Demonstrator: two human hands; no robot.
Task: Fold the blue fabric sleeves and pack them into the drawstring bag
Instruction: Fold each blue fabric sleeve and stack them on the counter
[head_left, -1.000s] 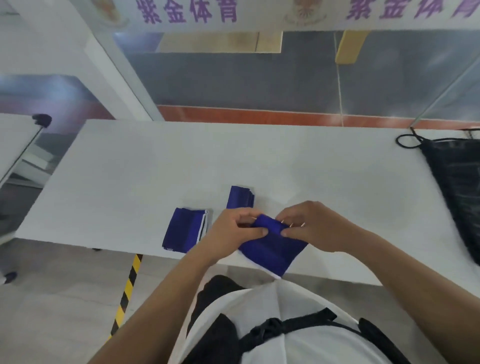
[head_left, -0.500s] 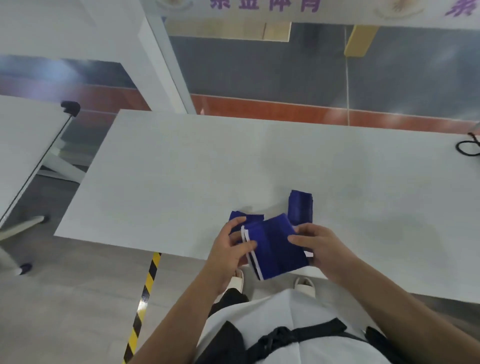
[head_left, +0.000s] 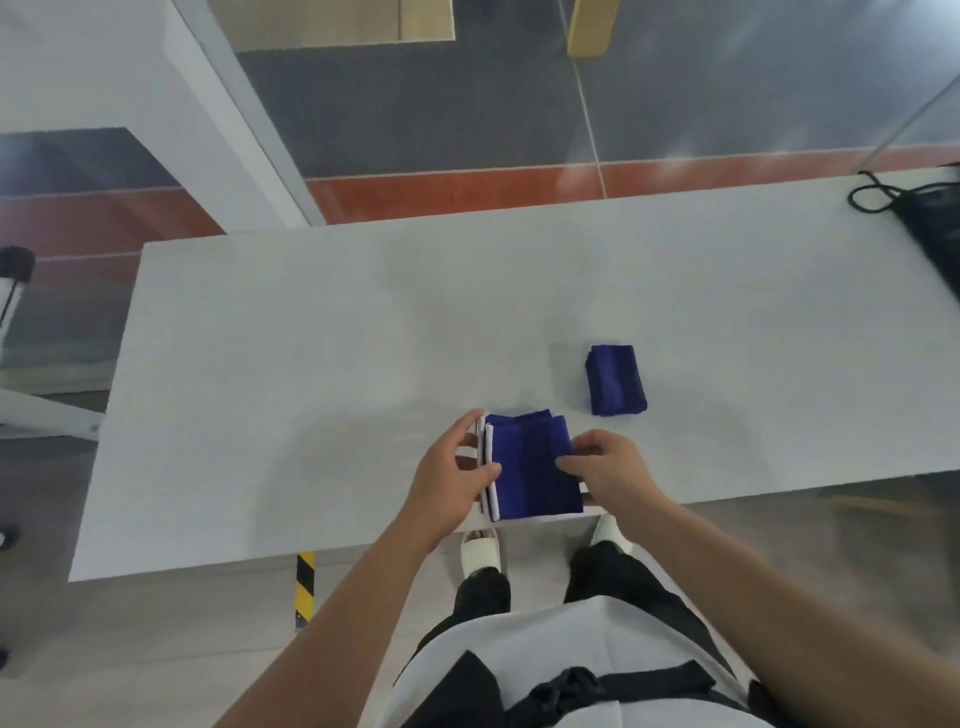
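The left hand (head_left: 457, 483) and right hand (head_left: 608, 467) pinch opposite edges of the folded sleeves (head_left: 530, 467) at the surface's (head_left: 311, 364) near edge; the bag (head_left: 930, 223) lies far right, well apart, nearer the right hand.

Head-worn camera — looks steeply down, close above the table (head_left: 311, 338).

Person is wearing a white top (head_left: 561, 639), with a black strap and buckle (head_left: 566, 686) crossing it. Black trousers (head_left: 613, 577) and white shoes (head_left: 480, 553) are showing below. Left hand (head_left: 457, 483) and right hand (head_left: 610, 470) are showing bare, forearms uncovered.
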